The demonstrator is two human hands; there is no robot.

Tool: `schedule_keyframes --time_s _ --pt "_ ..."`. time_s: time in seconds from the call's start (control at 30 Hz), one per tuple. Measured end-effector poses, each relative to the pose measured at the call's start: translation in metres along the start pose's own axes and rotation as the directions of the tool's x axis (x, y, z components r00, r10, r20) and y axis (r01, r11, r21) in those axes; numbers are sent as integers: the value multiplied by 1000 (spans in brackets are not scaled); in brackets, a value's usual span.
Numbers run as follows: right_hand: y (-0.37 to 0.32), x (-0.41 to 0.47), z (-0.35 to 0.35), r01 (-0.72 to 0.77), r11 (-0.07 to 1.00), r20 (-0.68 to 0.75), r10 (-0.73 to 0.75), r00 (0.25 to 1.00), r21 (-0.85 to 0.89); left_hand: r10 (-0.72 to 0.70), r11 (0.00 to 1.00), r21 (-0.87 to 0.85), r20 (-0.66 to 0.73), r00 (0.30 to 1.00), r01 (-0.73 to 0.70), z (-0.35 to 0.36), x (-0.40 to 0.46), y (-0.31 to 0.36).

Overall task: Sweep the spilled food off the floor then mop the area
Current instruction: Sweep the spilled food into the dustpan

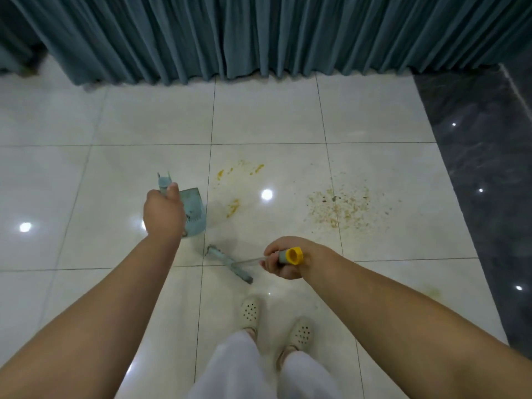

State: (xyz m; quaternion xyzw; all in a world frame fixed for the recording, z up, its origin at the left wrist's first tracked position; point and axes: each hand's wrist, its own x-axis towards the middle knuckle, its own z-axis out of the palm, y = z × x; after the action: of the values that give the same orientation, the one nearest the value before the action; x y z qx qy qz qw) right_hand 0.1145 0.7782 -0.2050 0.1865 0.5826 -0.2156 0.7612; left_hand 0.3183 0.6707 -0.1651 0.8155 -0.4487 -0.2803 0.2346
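My left hand grips the upright handle of a pale blue dustpan, which stands on the white tiled floor. My right hand holds the yellow-capped top of a broom handle. The broom's pale blue head lies on the floor just below the dustpan. Yellow food smears mark the tile right of the dustpan, with more smears farther off. A wide scatter of crumbs lies further right.
A teal curtain hangs along the far edge of the floor. A dark marble strip borders the tiles on the right. My feet in cream perforated clogs stand below the broom head.
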Motion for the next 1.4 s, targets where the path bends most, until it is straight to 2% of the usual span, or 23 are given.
schedule_keyframes --time_s 0.2,0.4,0.63,1.0,1.13,1.3,1.4 --pt "-27 0 -68 128 926 2 -138 990 355 -1 1000 6 -5 1000 1 30 -37 3" --pt "-64 1 -133 110 794 22 -153 988 598 35 999 8 6 999 -35 63 -69 8" --pt "-85 3 -186 122 704 -4 -167 986 700 57 998 -30 64 996 -55 99 -91 22" --pt "-107 -47 -273 280 568 -138 -280 950 774 137 991 -18 128 982 -136 131 -114 48" --pt "-102 -61 -287 270 595 -114 -287 951 757 156 988 -28 139 978 -153 137 -121 54" --pt "-79 -66 -280 218 729 -13 -276 961 649 165 986 -13 152 975 -165 138 -128 59" --pt "-59 -65 -269 183 772 27 -250 968 609 173 984 3 157 972 -176 137 -136 61"
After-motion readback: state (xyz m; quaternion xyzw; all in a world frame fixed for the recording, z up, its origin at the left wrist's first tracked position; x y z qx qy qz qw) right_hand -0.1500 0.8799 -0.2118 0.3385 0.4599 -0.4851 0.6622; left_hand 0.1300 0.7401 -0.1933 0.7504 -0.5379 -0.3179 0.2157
